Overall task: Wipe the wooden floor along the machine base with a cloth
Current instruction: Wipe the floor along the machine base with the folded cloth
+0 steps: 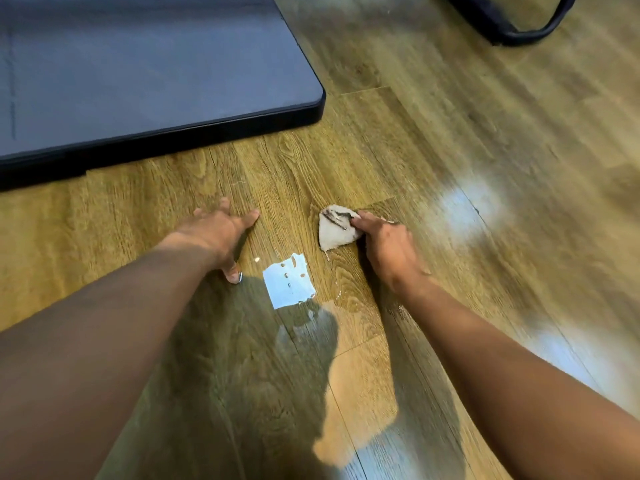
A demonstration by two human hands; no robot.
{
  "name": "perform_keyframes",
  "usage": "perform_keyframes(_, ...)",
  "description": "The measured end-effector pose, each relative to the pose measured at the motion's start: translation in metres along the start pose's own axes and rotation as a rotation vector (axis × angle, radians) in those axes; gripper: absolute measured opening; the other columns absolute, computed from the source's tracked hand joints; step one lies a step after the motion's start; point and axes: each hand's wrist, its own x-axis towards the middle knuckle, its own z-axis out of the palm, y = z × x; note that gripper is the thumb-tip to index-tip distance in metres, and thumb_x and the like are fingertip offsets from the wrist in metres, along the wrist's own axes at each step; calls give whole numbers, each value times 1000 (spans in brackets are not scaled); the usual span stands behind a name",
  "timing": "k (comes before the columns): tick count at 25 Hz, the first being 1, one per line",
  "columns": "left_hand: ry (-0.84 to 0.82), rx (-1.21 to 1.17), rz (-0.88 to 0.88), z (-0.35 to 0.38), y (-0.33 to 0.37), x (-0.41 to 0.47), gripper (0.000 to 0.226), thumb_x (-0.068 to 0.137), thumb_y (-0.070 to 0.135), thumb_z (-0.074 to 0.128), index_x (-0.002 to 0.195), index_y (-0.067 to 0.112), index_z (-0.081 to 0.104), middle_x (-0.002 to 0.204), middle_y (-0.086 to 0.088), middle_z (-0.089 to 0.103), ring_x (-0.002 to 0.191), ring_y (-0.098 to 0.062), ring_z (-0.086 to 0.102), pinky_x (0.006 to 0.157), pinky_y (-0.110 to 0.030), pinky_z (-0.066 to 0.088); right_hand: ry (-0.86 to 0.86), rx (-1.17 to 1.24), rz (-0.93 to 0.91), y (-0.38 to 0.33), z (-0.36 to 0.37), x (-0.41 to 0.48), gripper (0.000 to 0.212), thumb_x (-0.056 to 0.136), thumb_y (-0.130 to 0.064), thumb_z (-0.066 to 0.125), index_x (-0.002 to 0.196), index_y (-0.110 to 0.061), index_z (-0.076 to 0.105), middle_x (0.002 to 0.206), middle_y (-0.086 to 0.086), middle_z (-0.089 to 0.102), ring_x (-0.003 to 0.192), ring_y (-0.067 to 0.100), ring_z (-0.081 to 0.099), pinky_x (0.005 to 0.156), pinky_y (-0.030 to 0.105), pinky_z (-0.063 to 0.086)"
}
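Observation:
A small pale cloth (335, 231) with dark dirt streaks lies on the wooden floor (433, 161), and my right hand (384, 249) presses down on its right edge, fingers gripping it. My left hand (221, 233) rests flat on the floor to the cloth's left, fingers spread, holding nothing. The machine base (145, 77), a flat dark blue-grey slab with a black rim and rounded corner, fills the upper left; the cloth sits a short way in front of its corner.
A wet shiny patch (289, 280) reflecting light lies on the floor between my hands. A dark curved frame (512, 26) of another object stands at the top right. Bright glare spots mark the floor on the right.

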Motion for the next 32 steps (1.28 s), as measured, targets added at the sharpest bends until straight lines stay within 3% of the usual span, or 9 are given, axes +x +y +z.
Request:
perform_keyframes(3, -2, -15, 0, 3, -4, 2, 124, 67, 32, 85, 150, 45, -6, 161, -6, -12, 145, -42, 7, 115, -56, 20, 20, 142, 27, -11, 1, -40, 34, 95, -14, 55, 126, -28, 58, 137, -2, 51, 101, 18, 67, 85, 41, 56)
perform_keyframes(6, 0, -33, 13, 4, -6, 5, 124, 67, 32, 85, 150, 45, -6, 160, -7, -13, 145, -43, 7, 113, -56, 19, -14, 318, 50, -17, -23, -85, 28, 89, -6, 63, 113, -20, 68, 118, -3, 66, 102, 9, 65, 93, 32, 52)
perform_keyframes(11, 5, -20, 24, 7, -6, 7, 125, 66, 36, 85, 148, 45, -9, 159, -8, -14, 144, -45, 6, 114, -55, 19, -331, 1029, 376, -21, -77, -27, 19, 88, -7, 59, 104, -14, 67, 85, 8, 69, 67, 21, 59, 57, 34, 53)
perform_keyframes(13, 5, -15, 23, 7, -6, 6, 124, 67, 36, 83, 148, 45, -11, 159, -8, -15, 144, -44, 5, 114, -55, 20, -270, 881, 395, -16, -82, 7, 27, 88, -9, 63, 115, -12, 63, 99, 8, 69, 81, 18, 65, 75, 41, 55)
perform_keyframes(15, -5, -18, 25, 4, -6, 4, 123, 69, 35, 83, 148, 44, -11, 159, -7, -16, 144, -44, 4, 114, -55, 22, -109, 446, 283, -16, -70, 22, 35, 92, -18, 61, 126, -15, 57, 119, 3, 65, 105, 17, 63, 96, 37, 49)
perform_keyframes(19, -29, -16, 18, -1, -4, 4, 123, 71, 32, 83, 149, 43, -11, 158, -9, -18, 144, -45, 3, 113, -53, 21, -136, 92, 10, -29, -23, 3, 49, 100, -28, 44, 145, -14, 32, 150, 9, 35, 137, 24, 35, 112, 35, 26)
perform_keyframes(22, -50, -2, 12, -3, -2, 6, 125, 69, 33, 84, 149, 42, -12, 159, -10, -17, 144, -46, 4, 112, -53, 23, -72, 3, 1, -27, -2, 2, 46, 103, -21, 31, 149, -17, 25, 156, 6, 23, 143, 21, 23, 114, 32, 18)
perform_keyframes(29, -59, -21, 15, -2, -4, 8, 126, 69, 30, 85, 150, 43, -11, 159, -11, -18, 143, -48, 3, 111, -54, 25, -129, -23, -129, -24, 10, 132, 43, 102, -23, 29, 145, -24, 32, 152, 1, 33, 136, 21, 38, 111, 43, 31)
perform_keyframes(32, -44, -32, 30, -2, -6, 7, 125, 70, 28, 84, 150, 41, -11, 159, -12, -17, 143, -48, 4, 111, -53, 26, -96, -8, -99, -23, 12, 105, 41, 103, -25, 28, 144, -24, 32, 150, 1, 35, 136, 21, 36, 108, 47, 35)
